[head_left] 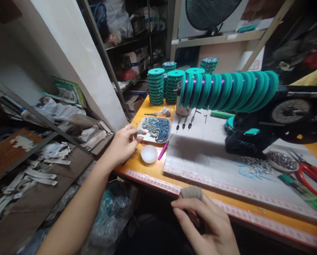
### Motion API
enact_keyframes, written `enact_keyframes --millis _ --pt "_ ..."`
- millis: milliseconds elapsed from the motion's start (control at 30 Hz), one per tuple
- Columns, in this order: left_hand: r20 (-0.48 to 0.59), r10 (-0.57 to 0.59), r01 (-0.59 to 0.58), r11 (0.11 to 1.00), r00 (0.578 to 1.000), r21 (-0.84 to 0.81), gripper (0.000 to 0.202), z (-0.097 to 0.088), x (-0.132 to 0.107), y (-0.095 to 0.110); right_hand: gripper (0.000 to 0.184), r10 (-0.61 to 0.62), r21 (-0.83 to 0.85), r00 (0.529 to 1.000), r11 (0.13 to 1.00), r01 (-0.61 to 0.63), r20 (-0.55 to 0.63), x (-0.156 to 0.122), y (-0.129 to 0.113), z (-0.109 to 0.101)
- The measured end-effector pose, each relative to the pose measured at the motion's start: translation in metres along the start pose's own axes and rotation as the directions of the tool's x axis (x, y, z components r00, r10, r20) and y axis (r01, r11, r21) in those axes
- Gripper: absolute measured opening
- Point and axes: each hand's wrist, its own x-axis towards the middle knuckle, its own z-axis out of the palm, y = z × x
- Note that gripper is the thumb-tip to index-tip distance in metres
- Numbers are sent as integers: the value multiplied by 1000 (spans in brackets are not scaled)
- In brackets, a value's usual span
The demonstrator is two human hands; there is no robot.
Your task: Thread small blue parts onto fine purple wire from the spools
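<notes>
My left hand [125, 142] reaches to the left rim of a white tray [147, 137] of small blue and silver metal pieces [157, 128]. Its thumb and forefinger are stretched out with a small gap, and nothing is plainly held. Just below the tray sit a white round cup-like piece [149, 154] and a purple-handled pointed tool [163, 151]. Near the table's front edge, my right hand [207, 223] has its fingers curled, thumb and forefinger tips close together; whatever they hold, if anything, is too small to make out. A grey wrap [191, 193] covers one finger.
A row of green spools [227, 90] on a black machine [288, 109] overhangs the grey board [201, 152]. Stacked green spools [155, 86] stand behind. Red-handled scissors [311, 177] and a dish of metal bits [283, 161] lie right. Three swivels with line [183, 124] hang near the tray.
</notes>
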Motion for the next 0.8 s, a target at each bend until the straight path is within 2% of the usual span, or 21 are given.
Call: enact_keyframes --millis 67,167,300,433,500,600,800 --pt "119 66 -70 997 991 32 20 11 31 -4 13 -20 -4 1000 1000 20 -17 0 0 0" --pt "310 149 -175 983 939 59 14 28 63 -5 15 -39 5 998 999 39 -44 0 1 0" --pt "474 167 -244 964 864 105 3 40 83 -3 17 -49 33 997 998 51 -51 0 2 -1" --pt "540 161 -282 948 826 149 5 41 92 -3 17 -37 54 998 998 40 -56 0 2 -1" --pt "537 167 -293 943 827 159 7 41 93 -4 17 -41 52 998 998 44 -54 0 3 -1" --pt "477 184 -293 942 859 164 13 40 88 -6 16 -33 46 998 998 36 -57 0 4 -1" --pt "210 168 -199 970 963 137 15 29 64 -6 11 12 26 999 1000 -11 -31 0 4 -4"
